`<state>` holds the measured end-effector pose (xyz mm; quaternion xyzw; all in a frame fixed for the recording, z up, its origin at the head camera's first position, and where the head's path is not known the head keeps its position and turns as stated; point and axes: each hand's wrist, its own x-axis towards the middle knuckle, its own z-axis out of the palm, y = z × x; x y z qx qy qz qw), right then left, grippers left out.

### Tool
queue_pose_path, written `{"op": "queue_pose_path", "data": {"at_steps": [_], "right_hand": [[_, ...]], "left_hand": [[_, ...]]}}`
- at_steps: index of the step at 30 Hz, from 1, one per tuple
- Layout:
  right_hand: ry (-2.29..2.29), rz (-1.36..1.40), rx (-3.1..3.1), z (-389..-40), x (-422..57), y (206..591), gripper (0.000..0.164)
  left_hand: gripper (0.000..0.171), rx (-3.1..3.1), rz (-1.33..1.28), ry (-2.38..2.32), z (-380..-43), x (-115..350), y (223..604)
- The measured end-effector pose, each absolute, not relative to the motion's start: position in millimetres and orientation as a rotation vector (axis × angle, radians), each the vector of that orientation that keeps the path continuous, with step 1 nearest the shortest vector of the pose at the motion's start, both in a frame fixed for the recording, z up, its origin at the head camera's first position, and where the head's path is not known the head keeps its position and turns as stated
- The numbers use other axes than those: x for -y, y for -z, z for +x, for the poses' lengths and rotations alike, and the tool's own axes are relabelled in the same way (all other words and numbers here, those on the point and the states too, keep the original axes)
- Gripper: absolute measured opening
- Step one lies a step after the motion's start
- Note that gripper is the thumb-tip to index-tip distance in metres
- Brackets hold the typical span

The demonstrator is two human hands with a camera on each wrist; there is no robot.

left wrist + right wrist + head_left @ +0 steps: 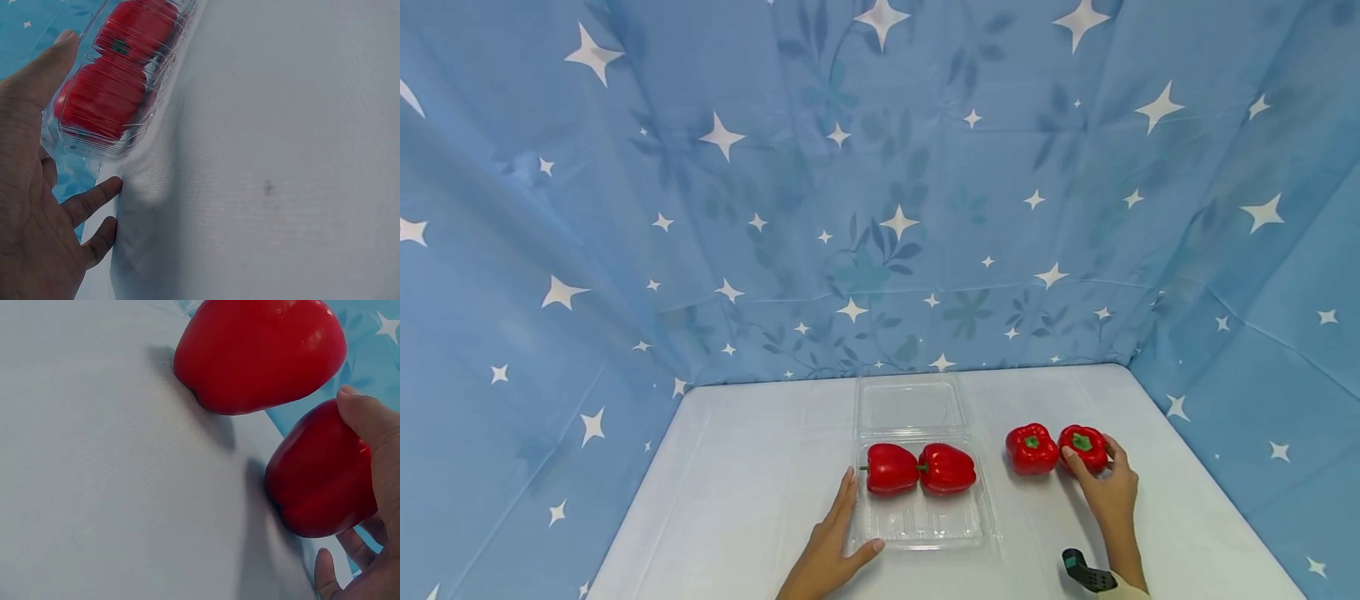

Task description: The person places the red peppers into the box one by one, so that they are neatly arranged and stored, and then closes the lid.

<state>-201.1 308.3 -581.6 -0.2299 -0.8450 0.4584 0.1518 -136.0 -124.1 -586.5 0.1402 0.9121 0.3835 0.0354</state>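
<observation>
Two red bell peppers (892, 471) lie on their sides end to end in the clear plastic container (917, 533). Along the container's left side my left hand (829, 546) rests with straight, spread fingers; in the left wrist view its thumb (56, 62) lies at the container wall. To the right, my right hand (1108, 492) grips a red bell pepper (1082, 443) between thumb and fingers, its green stem facing up. Just left of it another upright bell pepper (1032, 450) stands on the table, and it also shows in the right wrist view (259, 356).
The container's clear lid (912, 406) lies folded open toward the back. A white cloth covers the table (745, 467). Blue star-patterned curtains (895, 183) hang at the back and both sides. A dark strap device (1086, 573) sits on the right wrist.
</observation>
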Motion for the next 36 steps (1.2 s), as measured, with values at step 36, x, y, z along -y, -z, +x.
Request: {"op": "queue_pose_path", "data": {"at_steps": [36], "right_hand": [[-2.227, -0.651, 1.587, -185.8, -308.3, 549.9, 0.061]], "left_hand": [[0.098, -2.768, 0.377, -1.175, -136.6, 123.2, 584.9]]}}
